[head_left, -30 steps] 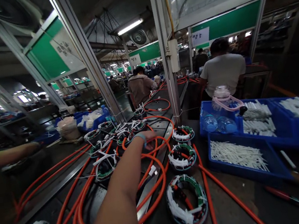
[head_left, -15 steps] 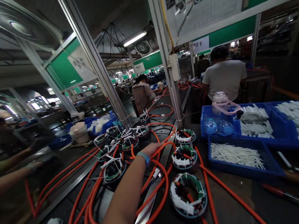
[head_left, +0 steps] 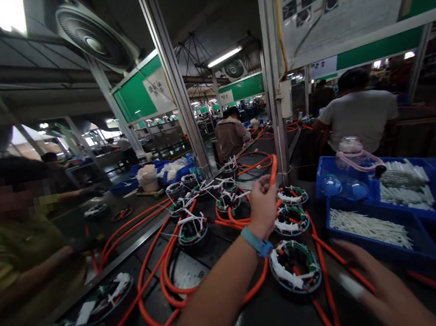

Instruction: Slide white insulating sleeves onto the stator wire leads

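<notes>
My left hand (head_left: pixel 264 206), with a blue band on the wrist, is closed around an orange cable (head_left: pixel 273 168) and holds a bend of it above the bench. Below and right of it stand ring-shaped motor stators (head_left: pixel 283 268) with green boards and white ties, in a row. More stators (head_left: pixel 192 239) with white ties sticking up lie to the left, among loops of orange cable. My right hand (head_left: pixel 385 285), blurred, is low on the right with thumb and fingers apart. Another orange cable passes behind its gap; whether they touch I cannot tell. Something white covers a fingertip.
Blue bins (head_left: pixel 426 253) on the right hold white ties, white sleeves and bottles. A red-handled tool (head_left: pixel 424 279) lies before them. Metal posts (head_left: pixel 269 64) rise from the bench. Across it, left, a co-worker in a yellow shirt (head_left: pixel 10 255) reaches among cables.
My left hand has risen, lifting the orange cable's bend off the bench. My right hand has come into view at lower right. The view has turned left, showing more of the co-worker.
</notes>
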Demonstrator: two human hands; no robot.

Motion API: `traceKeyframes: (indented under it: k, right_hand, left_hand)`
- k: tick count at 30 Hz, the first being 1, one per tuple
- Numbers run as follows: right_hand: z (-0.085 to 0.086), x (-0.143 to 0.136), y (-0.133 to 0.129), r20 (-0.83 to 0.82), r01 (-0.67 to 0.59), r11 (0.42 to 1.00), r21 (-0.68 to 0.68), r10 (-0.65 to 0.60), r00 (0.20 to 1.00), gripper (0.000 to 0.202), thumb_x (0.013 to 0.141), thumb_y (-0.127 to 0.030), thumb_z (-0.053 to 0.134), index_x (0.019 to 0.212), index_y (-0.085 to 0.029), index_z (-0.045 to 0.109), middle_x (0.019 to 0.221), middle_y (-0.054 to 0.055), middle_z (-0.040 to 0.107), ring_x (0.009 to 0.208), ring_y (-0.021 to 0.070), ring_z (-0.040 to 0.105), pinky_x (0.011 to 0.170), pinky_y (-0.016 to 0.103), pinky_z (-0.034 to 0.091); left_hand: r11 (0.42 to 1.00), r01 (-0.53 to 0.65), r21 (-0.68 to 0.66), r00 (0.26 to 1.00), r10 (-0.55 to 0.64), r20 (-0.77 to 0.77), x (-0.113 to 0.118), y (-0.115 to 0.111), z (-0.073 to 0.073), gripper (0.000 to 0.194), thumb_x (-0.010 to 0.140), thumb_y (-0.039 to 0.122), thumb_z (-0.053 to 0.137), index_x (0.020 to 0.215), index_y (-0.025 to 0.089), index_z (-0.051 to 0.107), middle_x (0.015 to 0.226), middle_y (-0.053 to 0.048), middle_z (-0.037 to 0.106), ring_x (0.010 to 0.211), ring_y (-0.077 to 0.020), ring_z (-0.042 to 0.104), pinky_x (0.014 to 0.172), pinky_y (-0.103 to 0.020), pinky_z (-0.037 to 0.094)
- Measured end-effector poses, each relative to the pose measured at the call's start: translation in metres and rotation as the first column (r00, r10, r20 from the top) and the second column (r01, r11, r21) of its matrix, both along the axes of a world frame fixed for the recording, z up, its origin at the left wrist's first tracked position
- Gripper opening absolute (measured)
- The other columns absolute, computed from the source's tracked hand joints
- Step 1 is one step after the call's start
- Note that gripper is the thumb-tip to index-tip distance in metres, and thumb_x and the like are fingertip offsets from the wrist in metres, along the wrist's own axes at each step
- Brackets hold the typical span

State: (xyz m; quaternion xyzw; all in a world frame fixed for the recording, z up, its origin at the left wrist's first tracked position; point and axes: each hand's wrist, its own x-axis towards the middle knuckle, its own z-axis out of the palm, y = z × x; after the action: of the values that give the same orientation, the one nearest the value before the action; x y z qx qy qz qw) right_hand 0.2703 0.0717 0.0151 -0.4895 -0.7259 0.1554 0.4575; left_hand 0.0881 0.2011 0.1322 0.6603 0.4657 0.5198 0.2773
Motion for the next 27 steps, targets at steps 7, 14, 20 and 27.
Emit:
traceKeyframes:
  k: [7,14,20,27]
  right_hand:
    - [0.060,-0.104,0.085,-0.812,-0.550,0.795,-0.255,0.133,0.569,0.040,0.061,-0.038,0.076,0.095,-0.021,0.064,0.105,0.007,0.067,0.103,0.0282,0.059,0.093,0.044,0.045]
    - [0.082,-0.055,0.085,-0.887,-0.402,0.887,-0.227,-0.018,0.461,0.032,0.060,-0.044,0.077,0.076,-0.020,0.062,0.073,0.003,0.067,0.081,0.0241,0.065,0.070,0.033,0.054]
    - [0.081,-0.063,0.087,-0.940,-0.291,0.941,-0.175,-0.071,0.334,0.036,0.058,-0.042,0.079,0.081,-0.022,0.059,0.071,-0.001,0.065,0.072,0.0184,0.064,0.063,0.028,0.054]
    - [0.023,-0.082,0.063,-0.813,-0.514,0.760,-0.398,-0.033,0.581,0.036,0.069,-0.043,0.075,0.093,-0.019,0.064,0.103,0.009,0.065,0.089,0.0230,0.064,0.076,0.033,0.053]
  left_hand:
    - [0.984,0.175,0.012,0.957,-0.167,-0.239,-0.023,-0.010,0.009,0.024,0.088,0.020,0.053,0.111,0.016,0.057,0.103,-0.008,0.064,0.091,-0.0160,0.063,0.082,-0.030,0.051]
    - [0.974,-0.166,-0.157,0.729,0.013,-0.684,-0.141,0.071,-0.013,0.029,0.089,0.031,0.054,0.114,0.016,0.054,0.118,-0.009,0.055,0.103,-0.0218,0.056,0.087,-0.044,0.048]
    - [0.912,-0.181,-0.368,0.448,-0.257,-0.856,-0.143,0.122,-0.053,0.027,0.089,0.031,0.056,0.111,0.015,0.056,0.112,-0.007,0.058,0.098,-0.0204,0.058,0.083,-0.040,0.050]
    - [0.908,-0.183,-0.377,0.461,-0.260,-0.849,-0.138,0.124,-0.087,0.026,0.088,0.031,0.056,0.109,0.015,0.057,0.111,-0.007,0.058,0.098,-0.0201,0.058,0.083,-0.040,0.050]
